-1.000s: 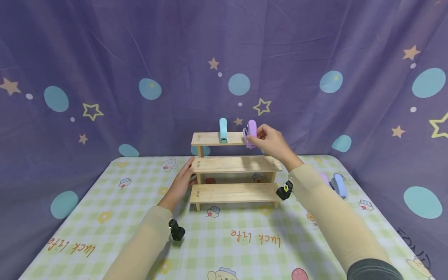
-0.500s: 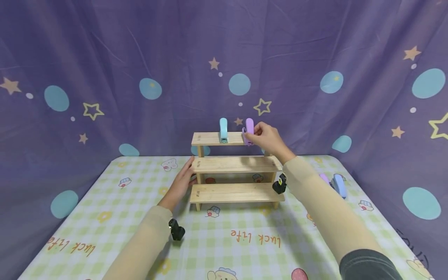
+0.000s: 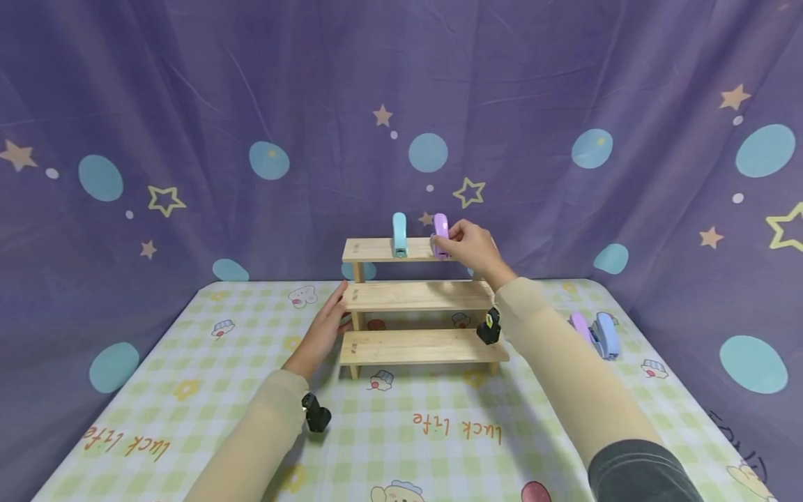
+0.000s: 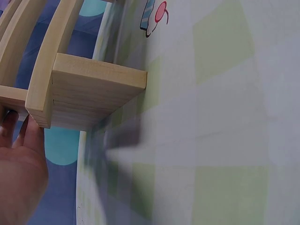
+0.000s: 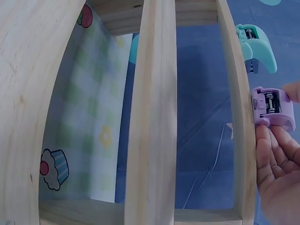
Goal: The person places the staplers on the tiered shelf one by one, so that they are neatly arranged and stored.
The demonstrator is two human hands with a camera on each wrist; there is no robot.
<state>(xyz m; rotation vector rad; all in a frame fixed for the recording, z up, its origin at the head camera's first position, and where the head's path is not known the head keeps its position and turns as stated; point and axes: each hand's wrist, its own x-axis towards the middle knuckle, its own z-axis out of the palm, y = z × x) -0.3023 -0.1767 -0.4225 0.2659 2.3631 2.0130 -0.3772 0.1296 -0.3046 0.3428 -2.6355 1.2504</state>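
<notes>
A three-tier wooden shelf (image 3: pixel 426 346) stands on the table. My right hand (image 3: pixel 475 247) pinches a purple stapler (image 3: pixel 441 226) between thumb and fingers, upright at the right part of the top tier. In the right wrist view this stapler (image 5: pixel 273 108) is right at the top board, with the fingers beside it. A turquoise stapler (image 3: pixel 399 233) stands upright to its left on the same tier. My left hand (image 3: pixel 321 338) holds the shelf's left side at the middle tier; in the left wrist view its fingers (image 4: pixel 33 136) reach the board's end, their tips partly hidden.
Another purple stapler (image 3: pixel 580 325) and a blue stapler (image 3: pixel 606 335) lie side by side on the table at the right. A green-checked cloth (image 3: pixel 238 397) covers the table. Behind it hangs a purple curtain (image 3: pixel 339 84) with stars and dots.
My right hand has moved the purple stapler left and straightened it on the top tier, closer to the turquoise one. The left hand has stayed at the shelf's side.
</notes>
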